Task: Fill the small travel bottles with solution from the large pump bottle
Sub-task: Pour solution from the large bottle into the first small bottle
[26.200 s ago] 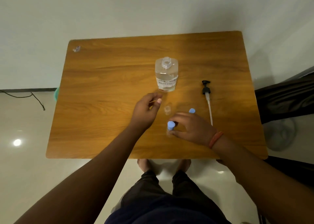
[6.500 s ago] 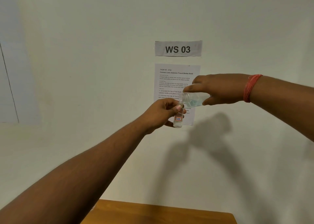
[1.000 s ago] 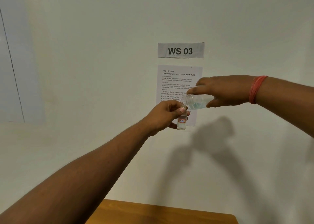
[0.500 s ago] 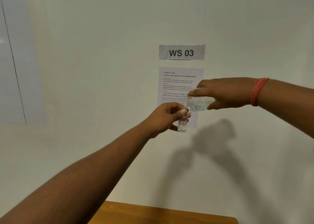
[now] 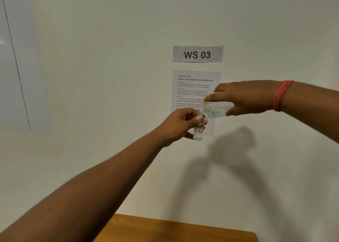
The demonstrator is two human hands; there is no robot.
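In the head view a pale wall (image 5: pixel 110 76) fills most of the picture, bearing a paper sign (image 5: pixel 198 54) reading "WS 03" above a printed instruction sheet (image 5: pixel 192 91); only the far edge of the wooden table (image 5: pixel 174 230) shows at the bottom. Both arms are raised in front of the sheet. The left hand (image 5: pixel 180 125) pinches the neck of the small travel bottle (image 5: pixel 198 131), which is clear, upright, marked with a red-bordered label, and holds a little clear liquid at its base. The right hand (image 5: pixel 244 98), with a red band (image 5: pixel 280 95) at its wrist, grips the large bottle (image 5: pixel 214 109), tipped nearly sideways with its open mouth touching the small bottle's mouth. Compared with half a second ago the pose is unchanged, hands and bottles sitting a touch lower in the view.
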